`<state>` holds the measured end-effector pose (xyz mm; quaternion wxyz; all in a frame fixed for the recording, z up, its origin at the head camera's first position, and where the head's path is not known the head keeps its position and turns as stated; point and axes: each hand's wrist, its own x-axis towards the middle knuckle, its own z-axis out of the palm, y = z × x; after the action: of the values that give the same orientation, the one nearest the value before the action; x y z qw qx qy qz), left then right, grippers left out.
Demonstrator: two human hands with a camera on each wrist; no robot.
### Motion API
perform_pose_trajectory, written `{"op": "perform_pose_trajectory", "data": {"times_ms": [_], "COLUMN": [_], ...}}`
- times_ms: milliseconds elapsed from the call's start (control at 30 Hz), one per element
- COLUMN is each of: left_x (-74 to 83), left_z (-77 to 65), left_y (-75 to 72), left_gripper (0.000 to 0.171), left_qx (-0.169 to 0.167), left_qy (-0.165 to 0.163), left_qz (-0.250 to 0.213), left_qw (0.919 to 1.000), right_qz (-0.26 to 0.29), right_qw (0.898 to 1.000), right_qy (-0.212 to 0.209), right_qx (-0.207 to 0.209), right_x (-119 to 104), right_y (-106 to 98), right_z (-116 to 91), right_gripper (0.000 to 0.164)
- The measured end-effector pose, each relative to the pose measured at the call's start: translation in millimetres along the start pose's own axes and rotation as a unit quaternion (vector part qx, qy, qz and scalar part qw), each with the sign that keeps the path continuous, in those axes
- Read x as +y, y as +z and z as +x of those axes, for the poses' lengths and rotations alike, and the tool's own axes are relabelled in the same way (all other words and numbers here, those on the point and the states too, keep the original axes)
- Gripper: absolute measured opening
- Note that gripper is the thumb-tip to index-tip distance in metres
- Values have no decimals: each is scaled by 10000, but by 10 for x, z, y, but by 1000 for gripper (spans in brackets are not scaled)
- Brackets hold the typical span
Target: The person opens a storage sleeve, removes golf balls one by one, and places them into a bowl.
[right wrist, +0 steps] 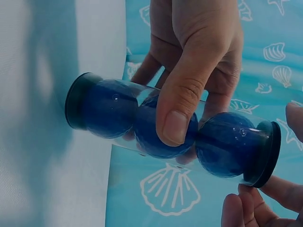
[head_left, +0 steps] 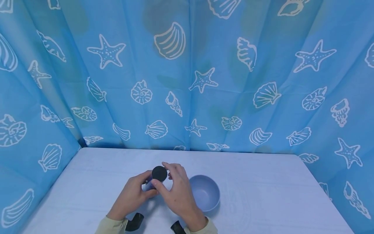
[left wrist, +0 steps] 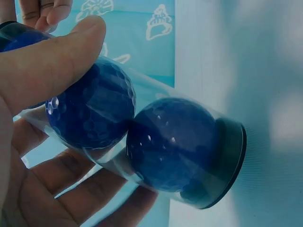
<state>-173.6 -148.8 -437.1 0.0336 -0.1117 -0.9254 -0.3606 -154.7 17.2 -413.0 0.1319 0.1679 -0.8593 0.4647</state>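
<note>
Blue seashell curtain on three sides, white worktop, bowl on the right hand's far side from the tube. The left hand has its grip round that clear tube of blue balls, held over the worktop, slightly nearer its left edge. Long axis is roughly upright, tilted, top cap right by the right hand's fingers; can't tell if they're pinching it tho.

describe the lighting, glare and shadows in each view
Head view: bright table, faint shadow along the near edge of the bowl; left wrist view: dimmer, with small white glints on the balls in the clear tube; right wrist view: small glints again, plus a soft-edged dark shadow band on the table.
</note>
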Motion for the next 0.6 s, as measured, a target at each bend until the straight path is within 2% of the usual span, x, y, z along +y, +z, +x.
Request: {"op": "perform_pose_trajectory", "data": {"times_ms": [300, 600], "left_x": [28, 65], "left_z": [-13, -40], "left_y": [-9, -21], "left_gripper": [54, 54], "left_qx": [116, 273], "left_qy": [198, 186], "left_qz": [253, 510], "left_qw": [9994, 9981], "right_qz": [113, 80], "right_qw": [9998, 9997], "right_qy": [-73, 216], "right_qx": [137, 109], "right_x": [5, -2], "right_y": [19, 16], "right_z": [-3, 5], "right_gripper": [51, 47]}}
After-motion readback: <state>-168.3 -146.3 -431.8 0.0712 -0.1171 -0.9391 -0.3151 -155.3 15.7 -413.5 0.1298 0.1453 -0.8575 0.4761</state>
